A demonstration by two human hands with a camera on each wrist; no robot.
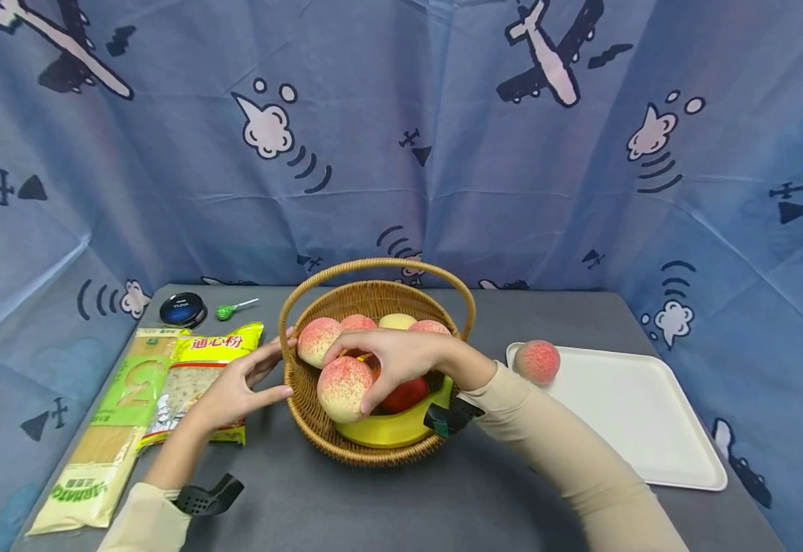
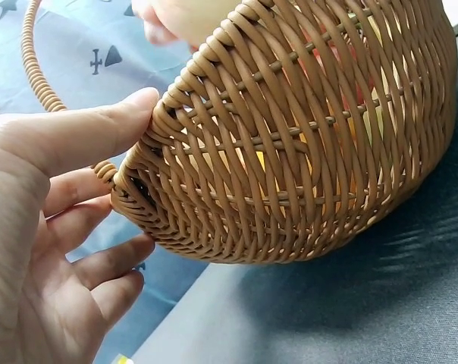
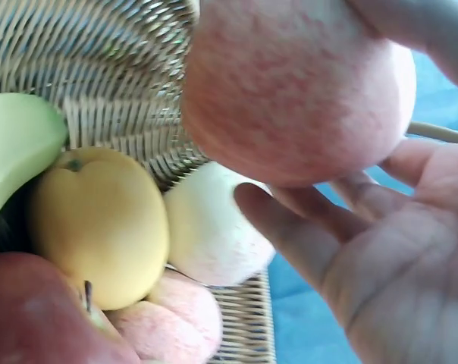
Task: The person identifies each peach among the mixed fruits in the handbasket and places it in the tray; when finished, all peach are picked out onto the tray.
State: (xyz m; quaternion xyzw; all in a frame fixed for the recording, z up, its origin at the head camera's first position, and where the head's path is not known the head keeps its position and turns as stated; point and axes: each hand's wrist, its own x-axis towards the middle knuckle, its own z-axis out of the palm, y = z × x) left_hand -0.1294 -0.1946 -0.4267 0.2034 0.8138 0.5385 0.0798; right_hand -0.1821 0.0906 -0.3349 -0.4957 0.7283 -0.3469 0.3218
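A peach (image 1: pixel 345 389), red on top and pale yellow below, is held between the thumb and fingers of my right hand (image 1: pixel 411 354), over the front left of the wicker basket (image 1: pixel 303 414). My left hand (image 1: pixel 232 391) touches the basket's left side, thumb and fingers spread about the foot of the handle (image 2: pixel 41 76). Inside the basket lie a banana (image 1: pixel 388 431), a red apple (image 1: pixel 404 395), a yellow round fruit (image 3: pixel 100 227) and several more peaches (image 1: pixel 319 340). The right hand hides part of the fruit in the head view.
To the right, a white tray (image 1: pixel 622 414) carries one peach (image 1: pixel 538 362) at its back left corner. On the left lie a noodle pack (image 1: pixel 108 429), a yellow pasta bag (image 1: pixel 201 376), a round dark tin (image 1: pixel 183 309) and a green lollipop (image 1: pixel 225 312). A blue curtain (image 1: pixel 346 153) hangs behind.
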